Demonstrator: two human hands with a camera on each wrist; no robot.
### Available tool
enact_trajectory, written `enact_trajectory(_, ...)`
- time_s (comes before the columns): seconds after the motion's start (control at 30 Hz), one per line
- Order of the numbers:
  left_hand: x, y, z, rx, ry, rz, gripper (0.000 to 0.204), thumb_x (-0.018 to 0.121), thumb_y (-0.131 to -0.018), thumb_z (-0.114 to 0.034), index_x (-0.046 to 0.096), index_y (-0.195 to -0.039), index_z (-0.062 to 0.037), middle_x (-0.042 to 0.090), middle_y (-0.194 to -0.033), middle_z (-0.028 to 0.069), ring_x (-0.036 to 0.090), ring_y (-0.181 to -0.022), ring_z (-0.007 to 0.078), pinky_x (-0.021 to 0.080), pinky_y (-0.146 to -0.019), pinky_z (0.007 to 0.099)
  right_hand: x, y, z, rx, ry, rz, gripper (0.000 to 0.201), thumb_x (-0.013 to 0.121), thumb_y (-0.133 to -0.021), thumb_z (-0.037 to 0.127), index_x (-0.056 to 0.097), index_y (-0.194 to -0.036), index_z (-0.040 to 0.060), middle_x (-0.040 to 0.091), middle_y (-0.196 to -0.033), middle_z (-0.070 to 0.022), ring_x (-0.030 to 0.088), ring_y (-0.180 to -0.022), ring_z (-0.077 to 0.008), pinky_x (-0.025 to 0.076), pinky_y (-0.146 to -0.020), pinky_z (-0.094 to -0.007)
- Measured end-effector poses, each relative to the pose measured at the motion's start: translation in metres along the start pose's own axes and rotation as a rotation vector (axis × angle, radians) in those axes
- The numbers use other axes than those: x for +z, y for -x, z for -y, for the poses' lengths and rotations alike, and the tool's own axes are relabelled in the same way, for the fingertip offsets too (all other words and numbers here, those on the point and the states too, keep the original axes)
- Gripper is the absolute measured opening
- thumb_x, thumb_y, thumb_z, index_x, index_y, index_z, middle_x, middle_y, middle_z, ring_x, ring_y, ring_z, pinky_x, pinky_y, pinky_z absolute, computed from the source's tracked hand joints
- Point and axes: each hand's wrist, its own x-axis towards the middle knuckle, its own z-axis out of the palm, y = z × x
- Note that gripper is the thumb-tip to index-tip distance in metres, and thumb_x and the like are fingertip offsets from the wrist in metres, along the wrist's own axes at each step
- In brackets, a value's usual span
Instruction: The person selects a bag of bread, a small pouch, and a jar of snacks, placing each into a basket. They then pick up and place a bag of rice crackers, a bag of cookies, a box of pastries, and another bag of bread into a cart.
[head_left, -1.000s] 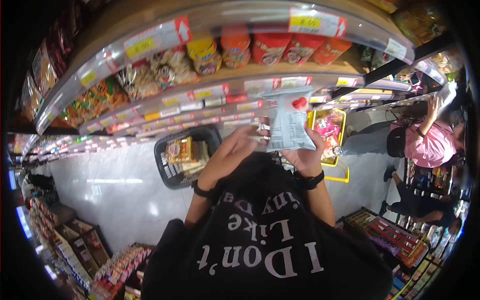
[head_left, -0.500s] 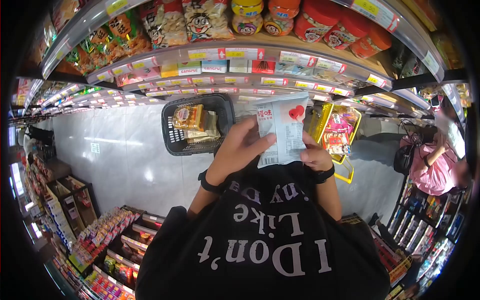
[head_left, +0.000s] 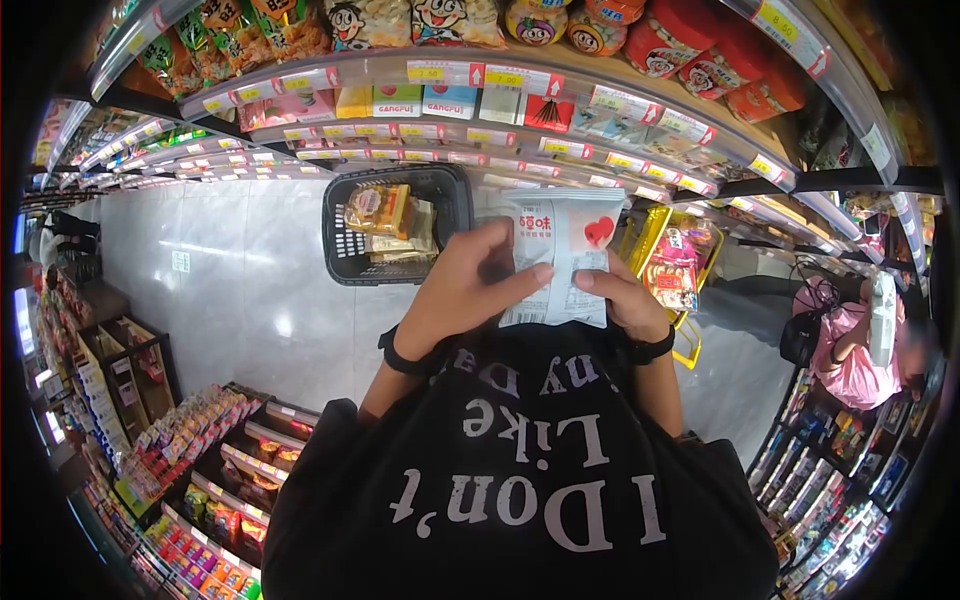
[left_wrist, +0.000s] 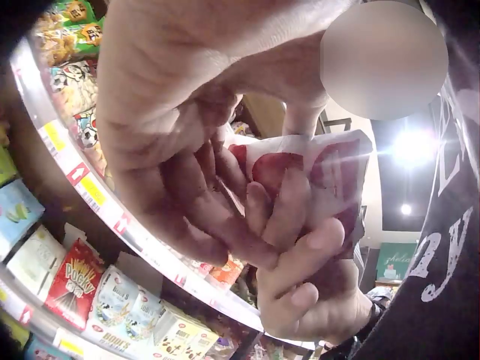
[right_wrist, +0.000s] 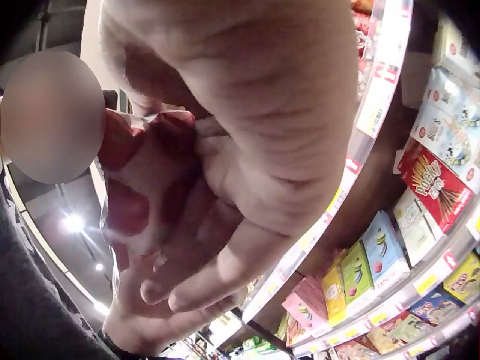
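Observation:
A pale blue-grey snack bag with red lettering and a red strawberry-like print is held upright in front of the chest. My left hand grips its left side, thumb across the printed face. From the other side my right hand grips it too, with the thumb laid on the face. In the left wrist view, the fingers of both hands curl behind the bag, and its back shows large red shapes. The right wrist view shows the same red-patterned bag under the right hand's fingers.
Shelves ahead carry snack bags, red-lidded jars and boxes behind price strips. A dark shopping basket with packages stands on the floor, left. A yellow basket with packs stands right. A person in pink is farther right.
The bag was tilted and the left hand was loosely at its edge; now both hands grip it, thumbs on the face. The head view has shifted, showing the shelves farther up.

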Motion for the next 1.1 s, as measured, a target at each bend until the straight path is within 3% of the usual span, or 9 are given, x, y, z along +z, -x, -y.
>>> enact_trajectory(0.13, 0.006, 0.001, 0.005, 0.053, 0.111, -0.026, 0.025, 0.075, -0.088, -0.016, 0.058, -0.090, 0.0026, 0.057, -0.074, 0.0035, 0.051, -0.069, 0.0060, 0.043, -0.060, 0.0256, 0.006, 0.001, 0.006, -0.020, 0.089, 0.012, 0.049, 0.064, -0.094, 0.016, 0.049, -0.138, -0.0016, 0.059, -0.126, -0.0051, 0.052, -0.117, -0.0141, 0.042, -0.099, -0.0295)
enact_trajectory(0.33, 0.014, 0.004, 0.003, 0.001, 0.275, -0.038, 0.025, 0.072, -0.089, -0.013, 0.061, -0.104, 0.0048, 0.064, -0.087, 0.0049, 0.055, -0.081, 0.0065, 0.046, -0.071, 0.0272, 0.014, 0.013, 0.019, -0.061, 0.213, 0.035, 0.047, 0.066, -0.094, 0.017, 0.051, -0.135, -0.0023, 0.060, -0.123, -0.0053, 0.056, -0.110, -0.0125, 0.046, -0.093, -0.0284)
enact_trajectory(0.5, 0.014, 0.003, 0.012, 0.027, 0.234, 0.012, 0.027, 0.071, -0.090, -0.013, 0.062, -0.106, 0.0053, 0.064, -0.087, 0.0053, 0.053, -0.080, 0.0067, 0.045, -0.071, 0.0265, 0.014, 0.016, 0.019, -0.058, 0.179, -0.021, 0.044, 0.066, -0.094, 0.016, 0.054, -0.132, -0.0024, 0.061, -0.121, -0.0047, 0.056, -0.108, -0.0118, 0.046, -0.091, -0.0277)
enact_trajectory(0.73, 0.019, -0.004, 0.006, 0.015, 0.233, 0.003, 0.024, 0.069, -0.092, -0.015, 0.062, -0.102, 0.0054, 0.062, -0.081, 0.0030, 0.051, -0.077, 0.0059, 0.043, -0.067, 0.0255, 0.006, 0.016, 0.018, -0.041, 0.126, -0.015, 0.045, 0.065, -0.094, 0.016, 0.052, -0.133, -0.0026, 0.060, -0.124, -0.0056, 0.054, -0.114, -0.0133, 0.042, -0.098, -0.0291)
enact_trajectory(1.1, 0.022, -0.008, 0.000, -0.127, 0.287, -0.066, 0.023, 0.059, -0.101, -0.019, 0.063, -0.103, 0.0035, 0.058, -0.080, -0.0008, 0.045, -0.076, 0.0040, 0.038, -0.067, 0.0230, -0.006, 0.011, 0.015, 0.009, 0.020, -0.005, 0.049, 0.065, -0.094, 0.015, 0.049, -0.138, -0.0023, 0.058, -0.130, -0.0059, 0.053, -0.117, -0.0138, 0.041, -0.101, -0.0298)
